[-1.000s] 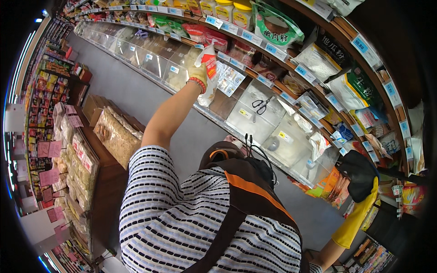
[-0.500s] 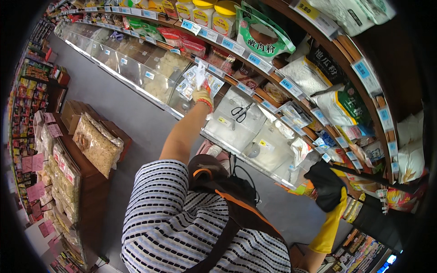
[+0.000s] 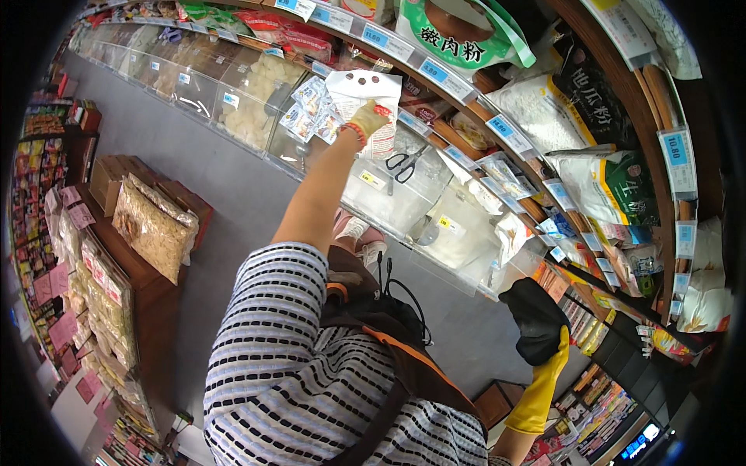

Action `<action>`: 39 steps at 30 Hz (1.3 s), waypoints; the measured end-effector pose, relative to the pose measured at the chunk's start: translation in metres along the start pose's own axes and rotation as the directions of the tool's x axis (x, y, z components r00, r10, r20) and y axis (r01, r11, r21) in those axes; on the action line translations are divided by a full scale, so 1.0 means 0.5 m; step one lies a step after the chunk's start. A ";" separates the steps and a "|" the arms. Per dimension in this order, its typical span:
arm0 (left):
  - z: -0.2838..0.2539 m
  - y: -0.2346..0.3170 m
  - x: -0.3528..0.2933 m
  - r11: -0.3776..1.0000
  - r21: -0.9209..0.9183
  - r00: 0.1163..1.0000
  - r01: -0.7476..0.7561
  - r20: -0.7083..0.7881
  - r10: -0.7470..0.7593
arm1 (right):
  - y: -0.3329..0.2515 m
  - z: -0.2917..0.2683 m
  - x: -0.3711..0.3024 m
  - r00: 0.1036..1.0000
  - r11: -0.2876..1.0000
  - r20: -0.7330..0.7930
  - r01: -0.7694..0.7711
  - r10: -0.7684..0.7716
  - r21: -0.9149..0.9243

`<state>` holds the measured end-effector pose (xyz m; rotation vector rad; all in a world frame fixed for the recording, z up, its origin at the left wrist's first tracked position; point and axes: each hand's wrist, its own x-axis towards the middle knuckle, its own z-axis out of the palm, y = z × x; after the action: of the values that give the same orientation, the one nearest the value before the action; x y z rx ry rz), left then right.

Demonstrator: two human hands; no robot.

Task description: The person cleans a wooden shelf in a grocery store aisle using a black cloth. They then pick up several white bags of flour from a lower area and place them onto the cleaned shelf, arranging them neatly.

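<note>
My left hand (image 3: 368,119), in a pale yellowish glove with a red band at the wrist, is closed on a white printed packet (image 3: 361,87). The packet spreads flat over the clear bin lids, with dark round pictures along its top. Small blue-and-white sachets (image 3: 311,110) lie just left of it. Black-handled scissors (image 3: 405,165) rest on a lid (image 3: 388,186) to the right. Low at the right, my right hand (image 3: 553,361) wears a long yellow rubber glove and grips a black cloth (image 3: 535,320), which hides its fingers.
Shelves above hold a green-and-white pouch (image 3: 465,35) and several bagged powders (image 3: 536,113), with a price rail (image 3: 443,74) in front. Clear bins (image 3: 260,97) run off to the left. A stand with bagged dry goods (image 3: 155,229) stands across the grey floor (image 3: 233,206).
The white packet, bunched up earlier, is now spread out beneath my left hand, which has shifted slightly right and up. My right hand has moved a little left with the black cloth.
</note>
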<state>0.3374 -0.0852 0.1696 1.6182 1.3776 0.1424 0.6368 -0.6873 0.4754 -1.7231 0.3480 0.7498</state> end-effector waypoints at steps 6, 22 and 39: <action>-0.016 -0.092 -0.032 0.851 -0.511 0.984 -0.121 -0.175 0.034 | 0.001 0.101 -0.021 0.987 1.000 0.158 -0.017 0.018 -0.008; 0.014 -0.143 -0.279 0.858 -0.412 0.945 -0.308 -0.240 0.223 | -0.166 0.128 -0.122 0.805 0.815 0.177 0.514 -0.566 0.268; -0.393 0.835 -0.541 -0.334 0.689 -0.506 -0.644 -0.055 0.861 | -0.832 0.053 -0.137 0.190 0.184 0.008 0.958 -0.982 -0.219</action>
<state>0.4093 -0.1446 0.6960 2.8004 -0.3203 1.8565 0.8223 -0.5522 0.8300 -1.7137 -0.8008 -0.3656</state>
